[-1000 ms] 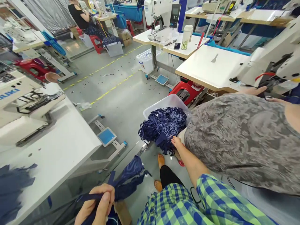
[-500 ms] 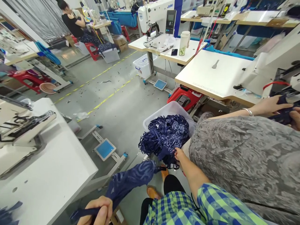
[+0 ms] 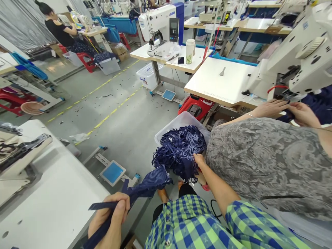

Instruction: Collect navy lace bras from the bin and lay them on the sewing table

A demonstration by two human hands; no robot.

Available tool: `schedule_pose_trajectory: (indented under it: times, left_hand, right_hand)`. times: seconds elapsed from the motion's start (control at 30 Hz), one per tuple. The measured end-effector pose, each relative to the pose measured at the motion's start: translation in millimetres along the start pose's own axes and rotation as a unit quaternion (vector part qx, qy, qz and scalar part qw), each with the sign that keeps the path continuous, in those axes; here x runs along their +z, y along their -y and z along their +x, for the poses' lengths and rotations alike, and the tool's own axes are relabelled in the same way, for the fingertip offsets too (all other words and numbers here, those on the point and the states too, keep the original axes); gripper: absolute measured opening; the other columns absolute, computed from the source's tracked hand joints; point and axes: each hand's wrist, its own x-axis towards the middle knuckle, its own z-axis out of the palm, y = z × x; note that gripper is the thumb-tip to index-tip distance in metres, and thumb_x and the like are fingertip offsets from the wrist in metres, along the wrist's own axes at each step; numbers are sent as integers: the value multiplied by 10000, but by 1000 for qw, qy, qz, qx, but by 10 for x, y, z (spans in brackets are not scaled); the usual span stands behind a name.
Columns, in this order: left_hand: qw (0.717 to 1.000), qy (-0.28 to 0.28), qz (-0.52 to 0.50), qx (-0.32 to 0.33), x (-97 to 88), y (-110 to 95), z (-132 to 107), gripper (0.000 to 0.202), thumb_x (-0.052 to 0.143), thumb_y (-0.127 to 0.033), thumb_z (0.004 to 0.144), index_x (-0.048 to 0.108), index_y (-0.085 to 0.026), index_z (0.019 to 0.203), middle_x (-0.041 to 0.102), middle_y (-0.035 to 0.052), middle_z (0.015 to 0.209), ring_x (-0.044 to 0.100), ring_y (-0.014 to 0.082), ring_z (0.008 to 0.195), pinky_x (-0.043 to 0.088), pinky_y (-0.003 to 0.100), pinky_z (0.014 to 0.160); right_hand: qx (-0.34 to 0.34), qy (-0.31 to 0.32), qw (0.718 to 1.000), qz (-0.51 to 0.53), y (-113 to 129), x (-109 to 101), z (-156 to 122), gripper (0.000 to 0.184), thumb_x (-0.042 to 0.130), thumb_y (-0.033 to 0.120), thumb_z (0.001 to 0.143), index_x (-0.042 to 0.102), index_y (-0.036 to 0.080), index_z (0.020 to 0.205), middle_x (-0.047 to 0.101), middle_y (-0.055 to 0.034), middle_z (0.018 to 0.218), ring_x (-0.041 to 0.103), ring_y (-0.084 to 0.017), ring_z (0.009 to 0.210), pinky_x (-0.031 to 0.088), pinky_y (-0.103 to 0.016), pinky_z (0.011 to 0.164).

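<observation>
My left hand (image 3: 110,216) is closed round the strap-like ends of a navy patterned fabric piece (image 3: 153,180). The rest of that piece stretches away to the right, above the floor. A plastic bin (image 3: 178,121) beside a seated co-worker is heaped with a tangled pile of navy fabric pieces with thin straps (image 3: 181,145). At the pile's right side my right hand (image 3: 199,159) pinches an edge of the navy fabric; its fingertips are partly hidden.
The co-worker's hands (image 3: 287,108) hold dark fabric at a sewing machine (image 3: 311,52) on the right. A white machine table (image 3: 57,193) stands at left, with a blue pedal (image 3: 113,172) near it. Behind the bin is a red stool (image 3: 196,107).
The view has shifted to the right. My left hand has risen, and the fabric hanging from it has swung and bunched up. My right hand stays at the pile. The co-worker's hands have moved.
</observation>
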Motion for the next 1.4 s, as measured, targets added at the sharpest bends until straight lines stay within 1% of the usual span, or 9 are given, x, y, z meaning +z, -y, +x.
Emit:
schedule_pose_trajectory:
  times: [0.17, 0.33, 0.5, 0.6, 0.73, 0.93, 1.1, 1.33, 1.4]
  left_hand:
    - [995, 41, -67, 59, -98, -17, 174, 64, 615, -256, 703, 622, -192, 702, 514, 5, 582, 406, 86, 452, 286, 185, 366]
    - [992, 69, -84, 67, -168, -5, 322, 54, 600, -235, 730, 609, -183, 741, 510, -4, 585, 393, 68, 429, 277, 185, 379]
    - [988, 99, -89, 77, -151, -7, 426, 86, 620, -261, 728, 601, -177, 741, 518, -17, 587, 397, 53, 417, 263, 186, 400]
    - [989, 99, -94, 61, -134, -22, 459, 100, 609, -275, 743, 597, -175, 749, 519, -19, 594, 396, 56, 421, 260, 193, 405]
    - [990, 85, -100, 50, -134, -20, 492, 145, 560, -314, 795, 591, -177, 758, 512, -22, 636, 399, 51, 450, 280, 197, 442]
    - [984, 123, -129, 32, -204, 36, 553, 253, 536, -416, 812, 620, -178, 825, 537, -4, 701, 443, 50, 498, 355, 195, 515]
    - [985, 136, -99, 48, -191, 59, 569, 282, 514, -438, 822, 622, -178, 808, 554, 6, 737, 453, 58, 522, 350, 196, 507]
    - [982, 154, -69, 90, -107, 49, 566, 286, 494, -409, 839, 592, -158, 743, 527, 6, 737, 440, 65, 508, 333, 218, 487]
    - [980, 161, -67, 99, -85, 65, 563, 288, 485, -401, 845, 582, -156, 728, 526, 5, 743, 431, 64, 498, 327, 228, 494]
  right_hand:
    - [-83, -27, 989, 122, 293, -96, -208, 223, 470, 237, 869, 488, 95, 698, 444, 28, 620, 415, -56, 527, 374, -183, 494]
    - [-86, 30, 968, 234, 436, -81, -487, 262, 363, 251, 919, 441, 112, 711, 406, 40, 586, 397, -48, 484, 396, -187, 501]
    - [-62, 123, 969, 203, 280, 180, -716, 319, 403, 216, 897, 351, 132, 594, 292, 68, 503, 271, -41, 411, 378, -189, 486]
    - [-67, 140, 978, 137, 190, 360, -810, 285, 439, 193, 874, 377, 132, 603, 338, 59, 514, 300, -49, 433, 327, -185, 454]
    - [-162, 110, 980, 48, 140, 379, -911, 314, 527, 146, 797, 342, 132, 543, 320, 57, 512, 292, -60, 473, 265, -195, 472]
    - [-362, 8, 932, 11, 396, -64, -1178, 341, 509, 227, 737, 291, 152, 487, 219, 46, 500, 231, -84, 518, 185, -242, 534]
    - [-453, -56, 889, 40, 734, -322, -1540, 348, 404, 481, 760, 430, 152, 651, 286, 30, 576, 268, -94, 543, 224, -244, 532]
    - [-475, 34, 879, -25, 755, -72, -1638, 438, 455, 374, 720, 495, 100, 1059, 336, 65, 495, 306, -104, 464, 296, -252, 534]
    - [-493, 83, 865, -41, 709, -32, -1745, 426, 482, 352, 721, 526, 132, 1084, 465, 25, 601, 413, -118, 554, 353, -260, 611]
